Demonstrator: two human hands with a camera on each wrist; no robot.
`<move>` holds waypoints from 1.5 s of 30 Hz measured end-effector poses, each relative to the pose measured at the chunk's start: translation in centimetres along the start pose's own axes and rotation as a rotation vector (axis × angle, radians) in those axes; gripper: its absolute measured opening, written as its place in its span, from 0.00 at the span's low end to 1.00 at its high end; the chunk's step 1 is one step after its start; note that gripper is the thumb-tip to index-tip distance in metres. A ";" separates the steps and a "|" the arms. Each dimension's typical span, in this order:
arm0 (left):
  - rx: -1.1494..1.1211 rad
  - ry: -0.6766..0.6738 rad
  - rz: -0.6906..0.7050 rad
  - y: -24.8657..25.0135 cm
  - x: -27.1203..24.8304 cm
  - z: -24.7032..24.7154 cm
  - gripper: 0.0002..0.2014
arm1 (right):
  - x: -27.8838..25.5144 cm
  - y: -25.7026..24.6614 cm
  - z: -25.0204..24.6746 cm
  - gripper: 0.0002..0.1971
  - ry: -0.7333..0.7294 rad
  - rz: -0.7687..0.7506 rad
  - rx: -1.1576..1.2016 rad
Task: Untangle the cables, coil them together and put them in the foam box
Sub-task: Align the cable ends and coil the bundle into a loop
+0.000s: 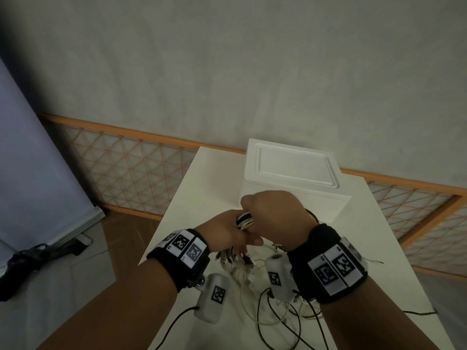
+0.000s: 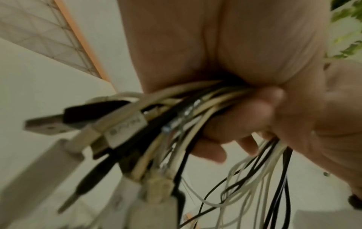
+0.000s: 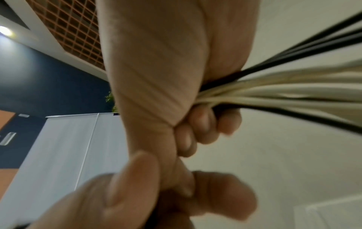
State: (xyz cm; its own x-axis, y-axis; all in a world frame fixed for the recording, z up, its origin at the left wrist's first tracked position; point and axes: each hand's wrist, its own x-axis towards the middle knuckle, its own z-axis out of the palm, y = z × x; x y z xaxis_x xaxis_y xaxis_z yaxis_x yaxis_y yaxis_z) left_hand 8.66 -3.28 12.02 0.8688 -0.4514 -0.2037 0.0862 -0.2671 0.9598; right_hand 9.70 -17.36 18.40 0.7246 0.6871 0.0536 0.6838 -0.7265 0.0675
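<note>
My left hand (image 1: 228, 232) grips the cables (image 1: 243, 221) as one bundle, fingers curled round it. My right hand (image 1: 274, 217) is clenched round the same bundle just beside the left, the two hands touching above the table (image 1: 379, 248).

From the left wrist, the fingers (image 2: 240, 117) wrap white and black strands; the plugs (image 2: 94, 122) fan out past the fist, and loose lengths hang below. From the right wrist, the strands (image 3: 284, 91) leave the fist toward the right.

More slack lies on the table beneath the hands, part of it hidden by my wrists.

The foam box (image 1: 293, 173) stands on the table beyond the hands, lid (image 1: 294, 164) on.
</note>
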 end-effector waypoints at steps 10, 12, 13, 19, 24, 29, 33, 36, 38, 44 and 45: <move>-0.129 0.084 0.064 -0.3 -0.5 -0.1 0.07 | -3.6 5.2 5.7 0.09 0.153 0.331 0.675; -0.142 0.059 0.039 0.0 -0.4 0.5 0.04 | -3.3 5.2 5.9 0.06 0.232 0.325 0.724; -0.137 0.074 0.020 0.0 -0.3 0.7 0.04 | -3.2 5.3 5.7 0.09 0.265 0.326 0.701; 0.440 0.081 0.088 0.6 0.7 0.7 0.18 | -2.8 2.0 2.6 0.40 0.122 0.171 0.041; 0.937 0.196 0.045 0.6 1.5 1.0 0.01 | -0.7 -1.1 5.0 0.21 -0.031 0.240 0.009; 1.093 0.288 -0.048 0.2 1.5 1.1 0.11 | 0.4 -1.3 5.4 0.11 -0.064 0.313 0.087; 0.842 0.370 -0.052 -0.1 1.8 0.2 0.08 | 0.7 -1.1 5.2 0.08 0.096 0.284 0.066; 0.540 0.337 -0.032 -0.7 2.2 0.3 0.17 | 0.2 -0.8 5.2 0.12 0.173 0.261 -0.013; 0.394 0.269 0.008 -1.1 2.2 0.6 0.19 | 0.0 0.0 5.6 0.12 0.251 0.188 -0.032; 0.025 0.366 0.026 -0.8 2.2 0.7 0.13 | -1.9 3.5 8.0 0.04 0.500 0.486 0.343; -0.045 0.341 0.024 -0.6 2.0 0.7 0.12 | -2.5 4.0 8.5 0.04 0.483 0.587 0.476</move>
State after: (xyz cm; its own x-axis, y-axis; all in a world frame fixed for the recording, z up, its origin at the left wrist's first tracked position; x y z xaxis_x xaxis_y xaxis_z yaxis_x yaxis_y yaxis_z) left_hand 10.02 -4.60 10.88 0.9831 -0.1445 -0.1120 0.0787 -0.2184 0.9727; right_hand 11.39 -22.11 10.10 0.9273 0.0560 0.3702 0.2557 -0.8170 -0.5169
